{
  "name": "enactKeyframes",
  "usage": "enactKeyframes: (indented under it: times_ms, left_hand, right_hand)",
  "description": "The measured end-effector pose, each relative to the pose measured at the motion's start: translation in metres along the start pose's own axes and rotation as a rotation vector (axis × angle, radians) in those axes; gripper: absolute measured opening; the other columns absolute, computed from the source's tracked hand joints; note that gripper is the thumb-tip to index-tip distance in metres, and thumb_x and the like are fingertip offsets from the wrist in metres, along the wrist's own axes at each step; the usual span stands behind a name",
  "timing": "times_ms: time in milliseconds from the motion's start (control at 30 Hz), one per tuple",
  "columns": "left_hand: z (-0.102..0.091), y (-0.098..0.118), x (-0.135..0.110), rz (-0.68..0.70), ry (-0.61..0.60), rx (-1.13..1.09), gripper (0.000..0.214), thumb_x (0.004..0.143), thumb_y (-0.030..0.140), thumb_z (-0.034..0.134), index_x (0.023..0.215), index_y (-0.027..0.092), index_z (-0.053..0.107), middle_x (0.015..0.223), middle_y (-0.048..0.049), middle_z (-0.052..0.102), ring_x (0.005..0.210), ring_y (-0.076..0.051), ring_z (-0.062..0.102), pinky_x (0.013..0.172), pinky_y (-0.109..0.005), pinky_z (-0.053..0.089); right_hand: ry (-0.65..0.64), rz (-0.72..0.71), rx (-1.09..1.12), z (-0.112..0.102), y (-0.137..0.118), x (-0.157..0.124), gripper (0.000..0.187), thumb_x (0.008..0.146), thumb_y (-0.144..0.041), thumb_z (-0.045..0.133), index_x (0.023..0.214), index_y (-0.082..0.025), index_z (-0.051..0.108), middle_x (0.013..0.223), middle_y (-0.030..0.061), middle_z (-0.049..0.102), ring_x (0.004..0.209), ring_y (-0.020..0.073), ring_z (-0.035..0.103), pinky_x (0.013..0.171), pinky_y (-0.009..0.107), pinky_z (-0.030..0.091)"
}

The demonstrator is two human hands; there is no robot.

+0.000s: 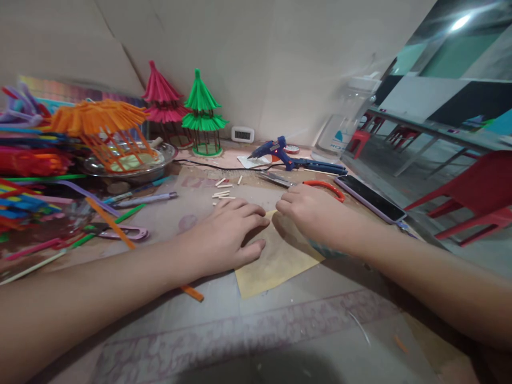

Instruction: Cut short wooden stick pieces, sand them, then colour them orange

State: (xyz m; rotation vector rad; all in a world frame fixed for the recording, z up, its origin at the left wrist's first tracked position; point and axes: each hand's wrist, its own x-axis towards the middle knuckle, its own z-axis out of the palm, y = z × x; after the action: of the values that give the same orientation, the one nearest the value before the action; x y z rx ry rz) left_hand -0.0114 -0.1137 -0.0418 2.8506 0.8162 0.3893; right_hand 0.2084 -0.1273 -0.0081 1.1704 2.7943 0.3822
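My left hand (pixel 229 234) lies flat on a yellow-brown sheet of paper (pixel 276 261) on the table, fingers stretched out and close together, thumb on the sheet. My right hand (pixel 310 210) rests on the sheet's far corner with its fingers curled down; what they pinch, if anything, is hidden. Several short cut white stick pieces (pixel 223 193) lie just beyond my left fingertips. Scissors with an orange handle (pixel 326 186) lie right behind my right hand.
A blue glue gun (pixel 280 152) and a phone (pixel 370 198) lie at the back right. Pink (pixel 162 104), green (pixel 202 112) and orange (pixel 100 125) paper pavilions stand at the back left, by a metal bowl (pixel 132 165). Coloured straws (pixel 28 170) pile at the left. The table edge runs along the right.
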Motion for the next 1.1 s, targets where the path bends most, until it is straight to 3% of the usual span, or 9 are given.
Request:
enactKeyframes:
  times_ms: [633, 1100]
  left_hand:
    - [-0.0008, 0.0002, -0.0001, 0.013, 0.006, 0.008, 0.036, 0.092, 0.036, 0.053, 0.119, 0.018, 0.068, 0.126, -0.0098, 0.067, 0.118, -0.03, 0.057, 0.105, -0.049, 0.04]
    - [-0.0009, 0.0006, 0.0003, 0.01, 0.002, 0.01, 0.037, 0.092, 0.036, 0.054, 0.12, 0.017, 0.068, 0.126, -0.0095, 0.067, 0.12, -0.031, 0.056, 0.106, -0.051, 0.039]
  right_hand:
    - [0.057, 0.018, 0.038, -0.0004, -0.0033, 0.0014, 0.016, 0.093, -0.008, 0.055, 0.083, -0.011, 0.067, 0.079, 0.0094, 0.068, 0.076, 0.0209, 0.058, 0.071, 0.032, 0.035]
    - [0.031, 0.027, 0.024, -0.0024, -0.004, 0.0023, 0.015, 0.094, -0.01, 0.056, 0.084, -0.011, 0.068, 0.079, 0.0091, 0.067, 0.076, 0.021, 0.057, 0.071, 0.032, 0.035]
